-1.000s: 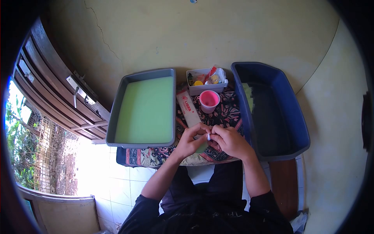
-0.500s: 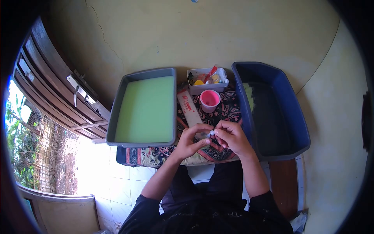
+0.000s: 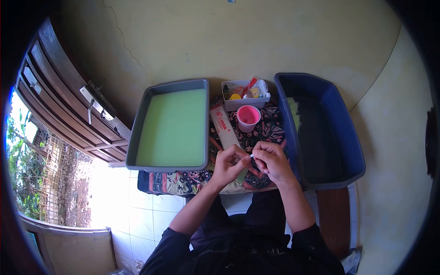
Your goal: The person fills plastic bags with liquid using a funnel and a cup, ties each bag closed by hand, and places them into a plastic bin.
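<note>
Counter [image 3: 271,132] under dark floral-patterned cloth. Deep dark-blue plastic tub [image 3: 323,144] on counter's right end, grey rectangular plastic tray [image 3: 169,168] on its left. Right hand [image 3: 274,164] and left hand [image 3: 228,166] above counter's near edge. Right grip pinches small white object [image 3: 251,156] at its fingertips; left grip's fingertips at object's left side, can't tell if pinching.

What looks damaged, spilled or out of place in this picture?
One thing looks odd: a thin, jagged crack runs down the wall, above the grey tray of green liquid. It breaks an otherwise fairly even surface. I see no obvious spill.
</note>
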The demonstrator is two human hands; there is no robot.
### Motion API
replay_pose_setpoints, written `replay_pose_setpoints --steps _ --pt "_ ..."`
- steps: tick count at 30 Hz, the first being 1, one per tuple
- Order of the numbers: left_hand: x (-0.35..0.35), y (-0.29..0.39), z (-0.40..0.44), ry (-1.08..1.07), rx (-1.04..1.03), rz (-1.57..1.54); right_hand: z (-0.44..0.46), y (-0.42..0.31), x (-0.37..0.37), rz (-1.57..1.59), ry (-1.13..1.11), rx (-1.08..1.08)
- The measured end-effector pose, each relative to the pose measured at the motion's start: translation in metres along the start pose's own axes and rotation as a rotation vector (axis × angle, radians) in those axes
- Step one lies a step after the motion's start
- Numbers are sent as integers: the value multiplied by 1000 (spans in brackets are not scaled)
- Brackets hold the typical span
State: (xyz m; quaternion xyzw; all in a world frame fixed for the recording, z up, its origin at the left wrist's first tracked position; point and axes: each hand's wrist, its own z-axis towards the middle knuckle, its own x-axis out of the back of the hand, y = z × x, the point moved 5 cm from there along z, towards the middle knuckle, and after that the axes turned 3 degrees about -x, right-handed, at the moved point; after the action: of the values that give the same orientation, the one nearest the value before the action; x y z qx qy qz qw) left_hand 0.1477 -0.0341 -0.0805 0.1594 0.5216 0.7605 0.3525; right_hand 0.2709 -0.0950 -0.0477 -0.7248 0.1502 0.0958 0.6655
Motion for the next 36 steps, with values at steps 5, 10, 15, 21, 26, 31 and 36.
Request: replay_pose_setpoints --steps 5,10,15,21,26,31,36 --pt "-4 7 6 -6 152 -93 9 8 8 -134 -2 26" --pt "-1 -2 8 -18 98 75 7 -8 -1 -845 83 278" --pt "0 11 11 -73 144 218 14 0 10 -782 66 158" --pt "1 17 7 -72 163 244 12 7 10 -422 73 3" --pt "2 12 2 -102 201 182 9 -2 12 -22 63 -88" --pt "0 26 5 -56 163 32 7 -22 0 -369 38 -9" --pt "-1 37 14 -51 -74 546 9 -16 -2 -574 86 25"
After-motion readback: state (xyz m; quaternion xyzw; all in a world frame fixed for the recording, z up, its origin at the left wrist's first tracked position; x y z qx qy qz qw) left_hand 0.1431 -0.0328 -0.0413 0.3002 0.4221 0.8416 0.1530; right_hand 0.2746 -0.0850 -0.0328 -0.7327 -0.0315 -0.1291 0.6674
